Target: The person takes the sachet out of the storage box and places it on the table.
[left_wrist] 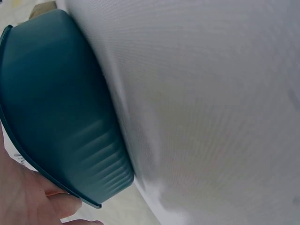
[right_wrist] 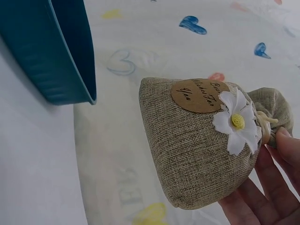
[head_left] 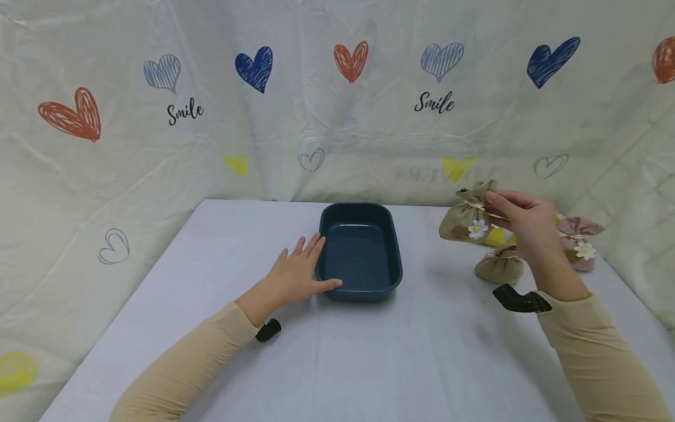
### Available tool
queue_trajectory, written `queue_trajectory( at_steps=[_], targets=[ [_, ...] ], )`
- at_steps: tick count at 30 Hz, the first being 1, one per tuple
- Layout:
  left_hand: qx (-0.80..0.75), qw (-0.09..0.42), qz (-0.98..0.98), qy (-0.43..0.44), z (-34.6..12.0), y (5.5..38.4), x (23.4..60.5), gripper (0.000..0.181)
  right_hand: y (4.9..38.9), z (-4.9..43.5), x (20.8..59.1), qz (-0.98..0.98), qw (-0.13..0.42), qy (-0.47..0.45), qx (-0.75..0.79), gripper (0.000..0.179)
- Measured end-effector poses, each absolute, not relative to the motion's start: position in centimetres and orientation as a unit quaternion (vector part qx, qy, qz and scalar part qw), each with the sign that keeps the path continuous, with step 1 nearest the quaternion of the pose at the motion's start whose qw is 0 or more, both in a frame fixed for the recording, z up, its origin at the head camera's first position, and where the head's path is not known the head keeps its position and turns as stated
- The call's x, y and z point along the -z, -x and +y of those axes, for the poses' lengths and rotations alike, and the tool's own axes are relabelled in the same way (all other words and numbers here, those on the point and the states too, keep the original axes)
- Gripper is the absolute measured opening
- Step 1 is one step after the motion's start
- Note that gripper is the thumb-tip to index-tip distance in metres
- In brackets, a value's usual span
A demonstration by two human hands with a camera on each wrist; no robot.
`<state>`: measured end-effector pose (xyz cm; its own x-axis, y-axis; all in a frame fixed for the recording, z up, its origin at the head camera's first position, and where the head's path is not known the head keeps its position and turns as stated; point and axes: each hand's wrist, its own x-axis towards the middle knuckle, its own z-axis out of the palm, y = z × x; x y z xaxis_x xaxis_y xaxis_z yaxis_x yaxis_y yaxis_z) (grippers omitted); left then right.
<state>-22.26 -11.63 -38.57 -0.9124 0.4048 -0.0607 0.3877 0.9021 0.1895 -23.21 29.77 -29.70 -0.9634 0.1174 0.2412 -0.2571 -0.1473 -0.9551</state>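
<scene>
A dark teal plastic bin (head_left: 361,296) stands on the white table. My left hand (head_left: 297,272) rests on its left rim with straight, spread fingers, the thumb over the near corner. In the left wrist view the fingers lie along the bin's (left_wrist: 61,93) edge. At the right, my right hand (head_left: 532,220) pinches a beige burlap sachet (head_left: 459,223) by its tied neck, raised above the table. The right wrist view shows this sachet (right_wrist: 197,150) with a white daisy (right_wrist: 237,122) and an oval brown tag (right_wrist: 199,95) on it.
Below the right hand sits another beige sachet (head_left: 501,266). A pink sachet (head_left: 577,234) with a daisy stands behind the right wrist, and a yellow patterned item (head_left: 498,236) shows partly between them. A white curtain (head_left: 337,135) printed with hearts hangs behind the table.
</scene>
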Motion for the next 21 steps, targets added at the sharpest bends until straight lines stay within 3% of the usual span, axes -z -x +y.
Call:
queue_trajectory(
  at_steps=[12, 21],
  targets=[
    [-0.082, 0.046, 0.975, -0.204, -11.6, 22.3, 38.5, 0.109, 22.0, 32.1, 28.6, -0.604, 0.131, -0.018, -0.786, 0.007],
    [-0.093, 0.051, 0.974, -0.203, -11.6, 22.3, 38.6, 0.110, 21.4, 34.0, 28.6, -0.607, 0.173, 0.038, -0.775, 0.004]
  ],
)
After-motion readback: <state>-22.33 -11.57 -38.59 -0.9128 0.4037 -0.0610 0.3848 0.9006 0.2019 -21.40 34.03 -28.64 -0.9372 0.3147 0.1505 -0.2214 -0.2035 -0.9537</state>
